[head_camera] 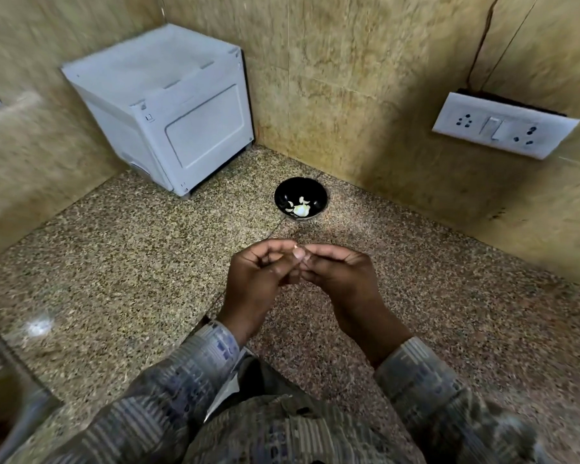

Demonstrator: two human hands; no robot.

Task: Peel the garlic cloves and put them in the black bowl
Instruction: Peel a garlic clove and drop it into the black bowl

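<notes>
A small black bowl (300, 189) stands on the speckled stone counter near the corner, with several pale garlic cloves (300, 209) inside. In front of it, above the counter, my left hand (258, 276) and my right hand (339, 276) meet fingertip to fingertip. Between them they pinch a small garlic clove (297, 252), of which only a pale bit shows; the fingers hide the rest.
A white box-shaped appliance (168, 108) sits in the back left corner against the tiled walls. A white switch and socket plate (503, 125) is on the right wall. The granite counter (114, 262) spreads around my hands; a dark object (0, 396) is at the lower left edge.
</notes>
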